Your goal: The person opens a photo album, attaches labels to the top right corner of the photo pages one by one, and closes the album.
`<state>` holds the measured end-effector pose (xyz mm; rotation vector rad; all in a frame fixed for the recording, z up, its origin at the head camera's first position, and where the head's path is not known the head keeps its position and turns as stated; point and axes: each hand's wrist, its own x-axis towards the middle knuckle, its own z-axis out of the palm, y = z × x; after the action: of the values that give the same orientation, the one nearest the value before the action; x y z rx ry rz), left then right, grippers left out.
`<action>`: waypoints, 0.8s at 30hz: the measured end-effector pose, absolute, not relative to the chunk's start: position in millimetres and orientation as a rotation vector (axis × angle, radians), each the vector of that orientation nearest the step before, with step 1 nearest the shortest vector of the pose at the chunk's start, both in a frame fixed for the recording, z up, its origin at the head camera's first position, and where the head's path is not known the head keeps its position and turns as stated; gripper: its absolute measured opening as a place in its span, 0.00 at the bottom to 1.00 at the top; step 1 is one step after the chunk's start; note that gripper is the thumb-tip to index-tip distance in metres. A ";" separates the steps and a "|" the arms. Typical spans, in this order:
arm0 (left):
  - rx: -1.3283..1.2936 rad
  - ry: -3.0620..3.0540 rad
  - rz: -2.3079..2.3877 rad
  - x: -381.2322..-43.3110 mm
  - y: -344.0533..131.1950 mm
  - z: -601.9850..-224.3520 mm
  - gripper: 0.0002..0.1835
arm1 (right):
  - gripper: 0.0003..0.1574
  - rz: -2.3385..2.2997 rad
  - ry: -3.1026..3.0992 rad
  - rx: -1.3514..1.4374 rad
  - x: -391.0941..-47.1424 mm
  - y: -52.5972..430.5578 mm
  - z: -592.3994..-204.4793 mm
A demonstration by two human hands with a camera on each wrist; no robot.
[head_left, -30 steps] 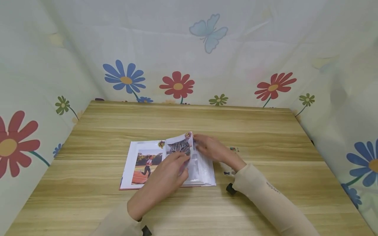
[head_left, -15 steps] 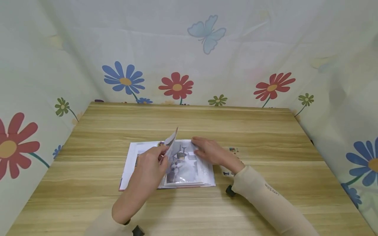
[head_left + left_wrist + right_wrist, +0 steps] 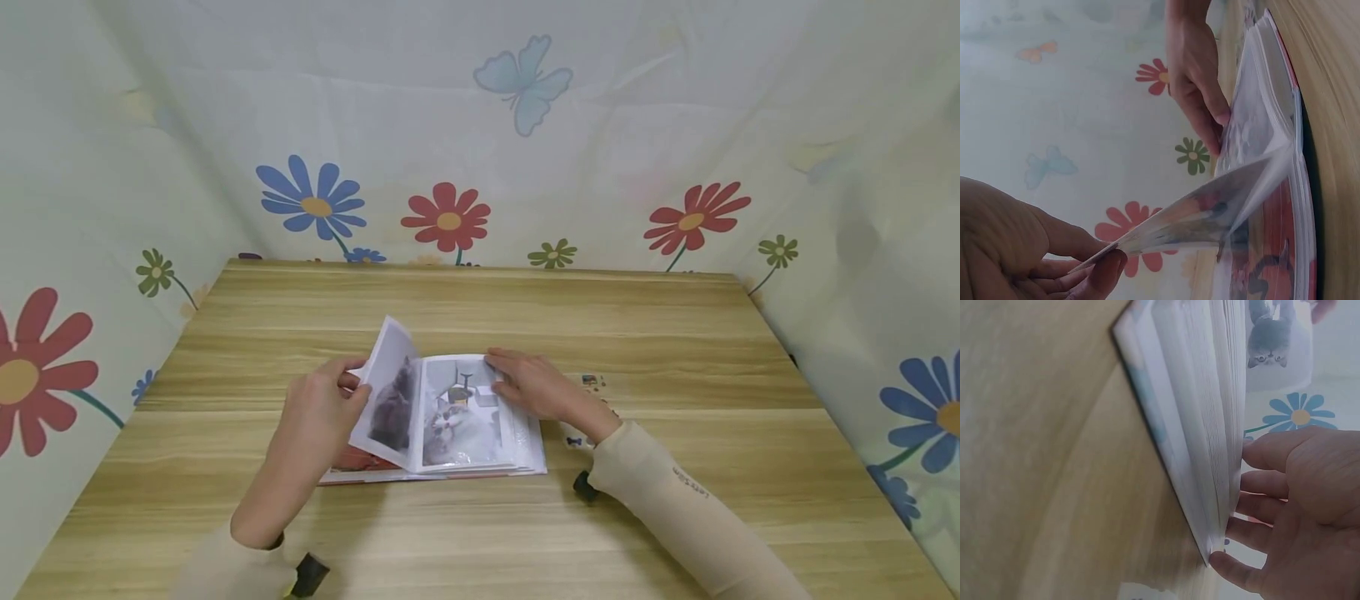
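One leaf [image 3: 392, 400] of the photo album [image 3: 529, 450] is pinched by the left hand [image 3: 318, 410], apparently mid-turn; its right side is touched by the right hand [image 3: 536, 386], fingers slightly spread. Lowering leftward seems required.

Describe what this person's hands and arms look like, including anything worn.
The left hand and right hand are ungloved. The left sleeve and right sleeve are beige and close-fitting; small dark lettering marks the right one. A small black block shows at the left wrist, a similar dark piece at the right.
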<state>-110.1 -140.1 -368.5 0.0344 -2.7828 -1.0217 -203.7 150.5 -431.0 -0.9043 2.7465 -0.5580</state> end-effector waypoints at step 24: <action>0.117 -3.003 -0.977 -116.2 -187.7 -412.2 0.07 | 0.35 -0.503 2.731 -0.907 -204.8 151.5 -430.2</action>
<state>-116.2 -187.7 -412.2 0.1166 -3.0031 -0.9769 -204.8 151.5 -430.2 -0.9075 2.7307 -0.5035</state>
